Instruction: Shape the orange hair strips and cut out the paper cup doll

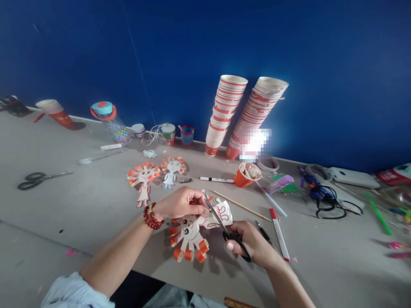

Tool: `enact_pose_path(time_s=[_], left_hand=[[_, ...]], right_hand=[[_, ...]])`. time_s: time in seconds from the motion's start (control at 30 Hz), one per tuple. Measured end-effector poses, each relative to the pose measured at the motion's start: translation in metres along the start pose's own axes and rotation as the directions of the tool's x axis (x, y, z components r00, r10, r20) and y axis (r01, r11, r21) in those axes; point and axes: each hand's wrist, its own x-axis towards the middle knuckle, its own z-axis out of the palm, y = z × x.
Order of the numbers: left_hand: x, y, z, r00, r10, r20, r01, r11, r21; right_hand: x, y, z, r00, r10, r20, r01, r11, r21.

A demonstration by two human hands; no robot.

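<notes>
White paper doll [193,231] with orange curls [204,245] and red outlines

Showing deep blue on the wall [180,51] and grey on the table [64,214]. Repeating red bands over white on both cup stacks [225,115] [257,110]. Combining orange curls, white face, black eyes and red lines on the largest paper doll [192,232]. Wearing black handles on the nearer scissors [226,235], red beads on the bracelet [152,217].

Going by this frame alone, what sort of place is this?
Likely a craft table: the right hand holds scissors at a paper doll, with stacked cups behind.
</notes>
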Motion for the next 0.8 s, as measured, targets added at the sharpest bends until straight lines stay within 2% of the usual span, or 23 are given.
enact_pose_path(time_s=[0.53, 0.8], left_hand=[[0.0001, -0.0029, -0.0017, 0.985, -0.137, 0.106, 0.157, 0.965, -0.208], [0.0016, -0.0075, -0.0038, 0.981, -0.121, 0.151, 0.155, 0.959, -0.236]], right_hand=[[0.0037, 0.0054, 0.0008, 0.997, 0.021, 0.079, -0.03, 0.992, 0.119], [0.004, 0.0078, 0.0012, 0.999, 0.026, 0.045, -0.031, 0.995, 0.098]])
